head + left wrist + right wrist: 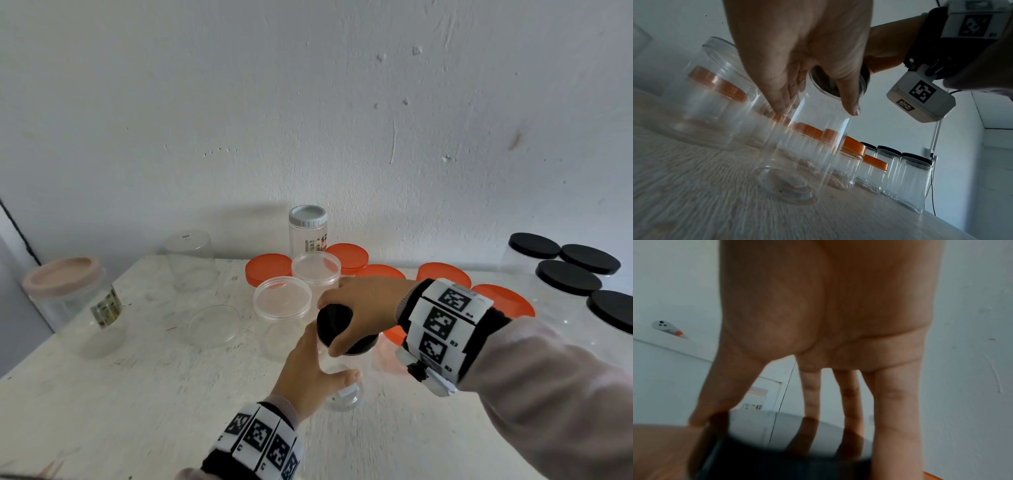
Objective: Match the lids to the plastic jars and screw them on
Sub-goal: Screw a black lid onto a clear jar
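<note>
My left hand [310, 378] gripped the clear jar [797, 154] round its wall, nearest me on the white table [137, 394], while my right hand [363, 311] clasped the black lid [334, 323] on its mouth, fingers curled over the rim. I judged it best to hold the jar steady and upright and seat the lid level before turning. My left wrist view showed the jar's base resting on the table; the head view hid that, but showed two open jars [282, 299] just beyond and the orange-lidded jars [346, 257] farther back.
</note>
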Motion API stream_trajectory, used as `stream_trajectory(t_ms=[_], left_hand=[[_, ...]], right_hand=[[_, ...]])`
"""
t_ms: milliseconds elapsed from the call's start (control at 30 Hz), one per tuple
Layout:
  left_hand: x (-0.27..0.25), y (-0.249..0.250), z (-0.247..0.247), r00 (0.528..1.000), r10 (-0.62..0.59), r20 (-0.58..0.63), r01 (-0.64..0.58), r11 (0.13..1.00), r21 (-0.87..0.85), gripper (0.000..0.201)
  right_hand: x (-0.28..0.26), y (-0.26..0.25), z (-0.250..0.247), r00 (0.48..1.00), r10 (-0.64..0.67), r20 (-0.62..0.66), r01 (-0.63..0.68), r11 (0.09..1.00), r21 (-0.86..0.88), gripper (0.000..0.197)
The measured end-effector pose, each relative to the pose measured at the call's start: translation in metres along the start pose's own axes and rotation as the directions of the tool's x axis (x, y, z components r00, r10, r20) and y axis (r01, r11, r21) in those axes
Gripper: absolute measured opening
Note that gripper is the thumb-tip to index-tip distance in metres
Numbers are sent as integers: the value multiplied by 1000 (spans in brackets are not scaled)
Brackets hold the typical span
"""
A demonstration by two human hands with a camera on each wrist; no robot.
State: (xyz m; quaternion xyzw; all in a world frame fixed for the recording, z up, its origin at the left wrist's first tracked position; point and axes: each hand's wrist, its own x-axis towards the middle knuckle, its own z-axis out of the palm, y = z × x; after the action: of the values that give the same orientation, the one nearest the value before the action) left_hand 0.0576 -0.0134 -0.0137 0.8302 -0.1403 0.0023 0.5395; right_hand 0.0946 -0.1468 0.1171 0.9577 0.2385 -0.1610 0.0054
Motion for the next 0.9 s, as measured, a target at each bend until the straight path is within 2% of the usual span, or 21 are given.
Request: stream_trajectory(t_ms=[133,267,333,633,800,900], left_hand=[[0,-1,0,1000,7,-2,-7,1000,-12,78],[0,-2,1,1000,-19,-7,19,999,-30,76],[1,-3,1,1000,-24,-12,24,999,-27,77],[-1,0,-1,1000,-8,-2,8,1000,-20,77],[0,-1,0,1000,-25,-3,25,1000,-18,75],[0,-1,1,1000,-27,-9,27,1000,-15,76]], right_hand=[[0,0,8,996,51,-75,-51,999,-3,77],[-3,3,4,999,-9,44,6,997,75,82],[-3,4,2,997,-50,63,45,996,75,81],[1,-1,10,997,57,-52,-57,998,9,78],[-3,0,0,997,2,71,-5,999,35,83],[-2,2,-2,998,-31,52,30,999,30,79]])
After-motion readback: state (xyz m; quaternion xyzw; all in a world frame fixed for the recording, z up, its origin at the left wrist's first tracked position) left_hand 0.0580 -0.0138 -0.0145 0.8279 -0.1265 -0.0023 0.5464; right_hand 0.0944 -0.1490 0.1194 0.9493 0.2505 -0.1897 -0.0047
